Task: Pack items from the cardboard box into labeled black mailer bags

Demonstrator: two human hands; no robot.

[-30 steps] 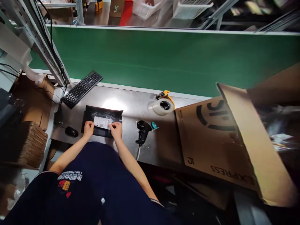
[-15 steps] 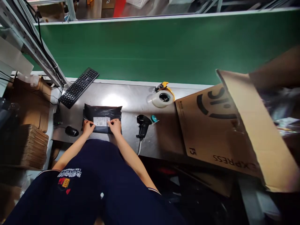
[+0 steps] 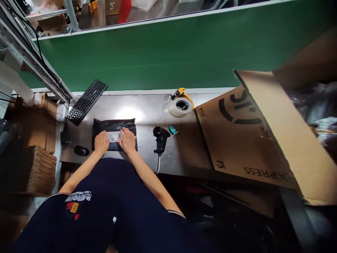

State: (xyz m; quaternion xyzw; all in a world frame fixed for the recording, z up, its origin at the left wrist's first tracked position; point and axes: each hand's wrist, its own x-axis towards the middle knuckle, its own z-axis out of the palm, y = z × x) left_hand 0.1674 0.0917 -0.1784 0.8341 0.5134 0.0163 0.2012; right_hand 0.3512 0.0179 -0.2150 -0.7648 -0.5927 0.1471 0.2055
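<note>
A black plastic mailer bag (image 3: 113, 124) lies flat on the metal bench, with a white shipping label (image 3: 113, 136) on its upper face. My left hand (image 3: 101, 142) rests flat on the bag, its fingers stretched over the label's left end. On the label's right end lies my right hand (image 3: 127, 140), fingers extended and a little apart. Both hands cover the label's ends, while its middle with printed text shows between them. To the right of the bag lies a black handheld barcode scanner (image 3: 161, 138), touched by neither hand.
A keyboard (image 3: 86, 102) and mouse (image 3: 81, 150) lie left of the bag. Behind the scanner is a tape dispenser (image 3: 181, 106), with a small teal roll (image 3: 172, 130) nearer. A large open carton (image 3: 234, 140) fills the right side. Beyond the bench runs a green belt (image 3: 158, 59).
Both hands have moved from pinching the label's ends to lying flatter across it, higher on the bag. The camera view has tilted slightly.
</note>
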